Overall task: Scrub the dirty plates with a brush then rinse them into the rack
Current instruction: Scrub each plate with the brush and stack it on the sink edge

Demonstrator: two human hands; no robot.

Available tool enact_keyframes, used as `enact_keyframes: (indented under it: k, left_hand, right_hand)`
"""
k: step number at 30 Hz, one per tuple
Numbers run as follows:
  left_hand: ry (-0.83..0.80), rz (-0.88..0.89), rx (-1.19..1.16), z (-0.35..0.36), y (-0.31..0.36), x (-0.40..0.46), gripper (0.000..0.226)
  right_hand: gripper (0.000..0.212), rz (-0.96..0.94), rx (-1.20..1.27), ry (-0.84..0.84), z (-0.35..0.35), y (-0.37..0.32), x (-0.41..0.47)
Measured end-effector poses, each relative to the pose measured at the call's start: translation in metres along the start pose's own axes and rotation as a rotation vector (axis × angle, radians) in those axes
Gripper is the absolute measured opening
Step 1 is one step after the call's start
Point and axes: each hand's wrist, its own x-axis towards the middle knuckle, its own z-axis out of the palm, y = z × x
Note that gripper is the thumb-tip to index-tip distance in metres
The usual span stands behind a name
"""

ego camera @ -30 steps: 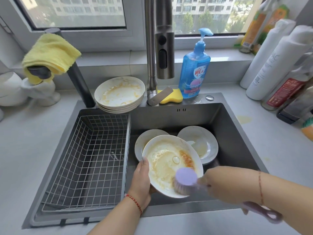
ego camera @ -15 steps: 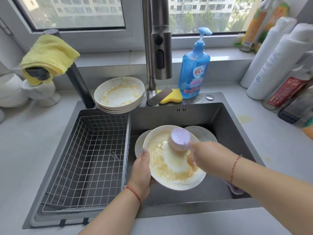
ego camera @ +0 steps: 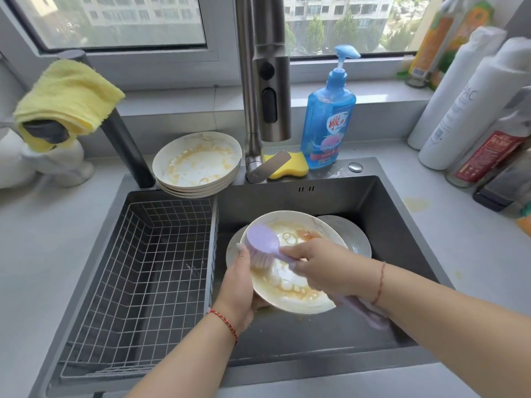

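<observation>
Two hands: left hand [ego camera: 238, 285] under plate [ego camera: 298, 297] rim, right hand [ego camera: 324, 268] around brush [ego camera: 263, 244].

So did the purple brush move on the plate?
Yes. The purple brush went from the plate's near edge, up to its far side, then left toward the wire rack, beside the left hand.

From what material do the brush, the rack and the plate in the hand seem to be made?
Brush: probably plastic, smooth matte lilac, white bristles. Rack: wire grid, apparently white-coated metal. Plate: looks like glazed ceramic, glossy cream rim, though melamine is possible.
</observation>
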Motion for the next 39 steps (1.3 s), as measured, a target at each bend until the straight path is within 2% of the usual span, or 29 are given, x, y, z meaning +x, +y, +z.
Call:
enact_keyframes:
  k: [2,7,9,11,14,17,19,21,25,28,30,32,34,37,39]
  left_hand:
    - [-0.013,-0.006,0.005,0.001,0.0,0.001,0.068]
    - [-0.012,0.041,0.016,-0.003,0.001,0.008,0.061]
    - [-0.029,0.032,0.019,-0.001,0.002,0.01,0.061]
    - [-0.019,0.029,0.012,-0.001,0.003,0.012,0.06]
    - [-0.01,0.062,0.017,-0.001,0.005,0.012,0.055]
    - [-0.013,0.086,0.018,-0.003,0.005,0.012,0.053]
    - [0.019,0.105,0.001,-0.004,0.006,0.012,0.051]
    - [0.064,0.145,0.004,-0.005,0.006,0.014,0.049]
    - [0.149,0.191,0.059,-0.009,0.01,0.015,0.043]
    - [0.167,0.221,0.102,-0.009,0.011,0.014,0.046]
    - [0.154,0.225,0.086,-0.008,0.009,0.014,0.07]
    - [0.134,0.215,0.025,-0.005,0.007,0.013,0.08]
    - [0.089,0.197,-0.004,-0.002,0.007,0.01,0.074]
    - [0.005,0.192,-0.008,0.0,0.005,0.011,0.058]
    - [-0.004,0.218,-0.01,-0.002,0.006,0.009,0.058]
  right_hand:
    - [0.036,0.027,-0.027,0.087,-0.002,0.004,0.012]
    - [0.054,0.076,-0.372,0.231,0.005,0.017,0.032]
    - [0.057,0.025,-0.349,0.171,0.012,0.012,0.033]
    - [0.051,-0.039,-0.214,0.111,0.015,0.006,0.028]
    - [0.043,-0.051,-0.063,0.13,0.009,0.008,0.027]
    - [0.044,0.016,-0.282,0.234,-0.002,0.023,0.033]
    - [0.043,0.153,-0.377,0.288,-0.011,0.029,0.031]
    - [0.038,0.232,-0.51,0.145,-0.016,0.029,0.019]
    - [0.032,0.192,-0.58,-0.139,-0.022,0.029,-0.001]
    - [0.031,0.13,-0.484,-0.257,-0.021,0.019,-0.014]
    - [0.035,0.074,-0.268,-0.291,-0.025,0.014,-0.019]
    - [0.035,0.032,-0.108,-0.234,-0.026,0.007,-0.015]
    - [0.032,0.001,-0.085,-0.119,-0.021,0.001,-0.005]
    - [0.038,-0.046,-0.183,0.036,-0.02,0.001,0.015]
    - [0.047,-0.022,-0.38,0.124,-0.023,0.006,0.02]
